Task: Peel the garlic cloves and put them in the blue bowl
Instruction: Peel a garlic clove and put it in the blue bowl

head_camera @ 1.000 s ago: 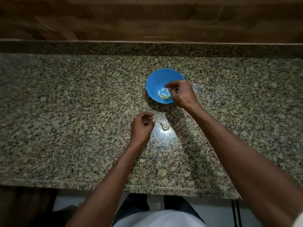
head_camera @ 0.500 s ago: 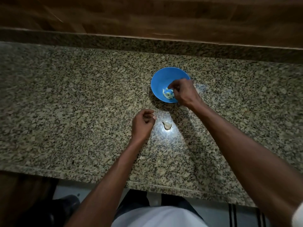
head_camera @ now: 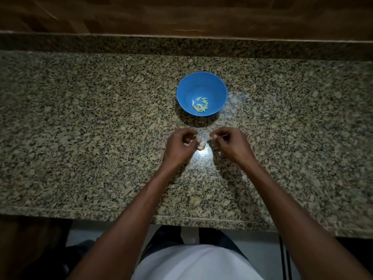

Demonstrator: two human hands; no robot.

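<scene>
Garlic cloves, small pale peeled pcs (head_camera: 200, 103), lie in round blue plastic bowl (head_camera: 219, 91); right hand (head_camera: 230, 145) has left bowl w/ fingers curled, left hand (head_camera: 181, 146) touches last pale unpeeled clove (head_camera: 201, 146) on counter, pinch unclear.

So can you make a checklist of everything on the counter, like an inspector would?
Surface: speckled granite counter, with a bright glare patch between the hands.
Job's things: blue bowl stands beyond the hands, peeled garlic cloves inside; one garlic piece lies on the counter by the left hand's fingertips.
Clutter: nothing seen.
Hands: left hand curled, fingertips at the garlic piece; whether it grips it cannot be told. Right hand curled, what it pinches too small to tell.
Cables: nothing seen.
Surroundings: wooden wall behind the counter; pale floor below its front edge.
</scene>
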